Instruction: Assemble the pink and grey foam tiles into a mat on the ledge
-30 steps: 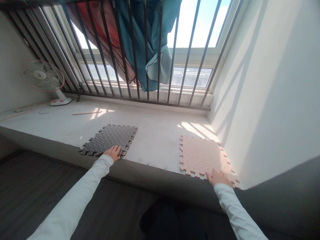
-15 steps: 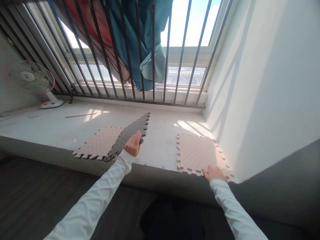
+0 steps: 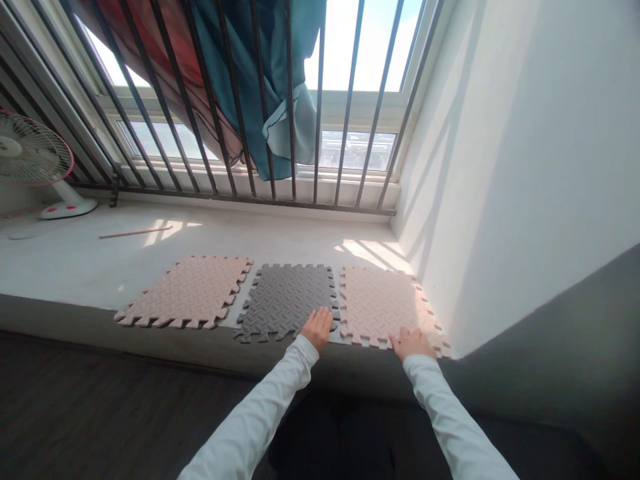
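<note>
My left hand (image 3: 319,328) rests on the front right corner of a grey foam puzzle mat (image 3: 287,300), its fingers stretched out over the top; the thumb is hidden. The grey mat lies flat on the white ledge between two pink mats, a narrow gap on each side. At the front edge of the right pink foam mat (image 3: 377,303) is my right hand (image 3: 414,345), fingers slightly spread and touching the surface. A left pink foam mat (image 3: 193,290) lies beyond the grey one, with neither hand on it.
Dark metal bars (image 3: 293,153) stand along the window, with a teal and red curtain (image 3: 280,87) behind them. A fan (image 3: 35,157) and a thin stick (image 3: 135,233) are on the ledge (image 3: 65,260) at left. A white wall (image 3: 510,167) bounds the right side.
My left hand has moved right and laid the tilted grey mat flat between the pink ones, its grip loosened. My right hand stays on the right mat. The view has shifted slightly right.
</note>
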Demonstrator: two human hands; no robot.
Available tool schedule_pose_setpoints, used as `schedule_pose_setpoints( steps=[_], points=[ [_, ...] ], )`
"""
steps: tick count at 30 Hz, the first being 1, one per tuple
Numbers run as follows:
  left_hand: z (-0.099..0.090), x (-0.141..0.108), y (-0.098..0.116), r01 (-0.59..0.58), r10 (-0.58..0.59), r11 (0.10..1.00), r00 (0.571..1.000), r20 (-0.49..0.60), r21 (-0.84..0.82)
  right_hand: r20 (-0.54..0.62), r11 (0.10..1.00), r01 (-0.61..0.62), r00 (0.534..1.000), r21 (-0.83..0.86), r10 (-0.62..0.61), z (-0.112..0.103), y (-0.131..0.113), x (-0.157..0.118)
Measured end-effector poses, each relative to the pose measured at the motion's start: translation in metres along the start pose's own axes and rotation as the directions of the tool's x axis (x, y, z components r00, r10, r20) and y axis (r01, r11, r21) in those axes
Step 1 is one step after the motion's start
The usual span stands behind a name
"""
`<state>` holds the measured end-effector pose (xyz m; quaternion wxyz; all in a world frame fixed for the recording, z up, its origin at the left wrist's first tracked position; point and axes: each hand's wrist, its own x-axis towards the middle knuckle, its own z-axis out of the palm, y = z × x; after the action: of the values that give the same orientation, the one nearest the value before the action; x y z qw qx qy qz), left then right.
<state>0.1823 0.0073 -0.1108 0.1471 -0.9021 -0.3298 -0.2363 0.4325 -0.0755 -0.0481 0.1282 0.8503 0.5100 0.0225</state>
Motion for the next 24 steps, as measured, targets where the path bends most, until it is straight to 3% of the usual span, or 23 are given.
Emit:
schedule_pose_setpoints(
  steps=[7,13,18,24],
  points=[
    [0.004,0.018,0.013,-0.047,0.045,0.999,0.995,-0.092,-0.018,0.006,1.000,0.007,1.000,0.007,-0.007,-0.001,0.000,-0.001],
    [0.013,0.018,0.019,-0.112,0.113,0.993,0.991,0.065,-0.023,0.001,1.000,0.023,1.000,0.017,-0.023,-0.003,0.000,-0.003],
    [0.020,0.017,0.012,-0.070,0.079,0.996,0.974,0.211,-0.050,-0.017,0.999,0.025,1.000,0.027,-0.024,-0.001,0.000,-0.004],
    [0.026,0.016,0.005,-0.063,0.086,0.993,0.962,0.259,-0.096,-0.060,1.000,0.020,0.998,0.001,-0.020,0.005,0.000,-0.002]
  ],
)
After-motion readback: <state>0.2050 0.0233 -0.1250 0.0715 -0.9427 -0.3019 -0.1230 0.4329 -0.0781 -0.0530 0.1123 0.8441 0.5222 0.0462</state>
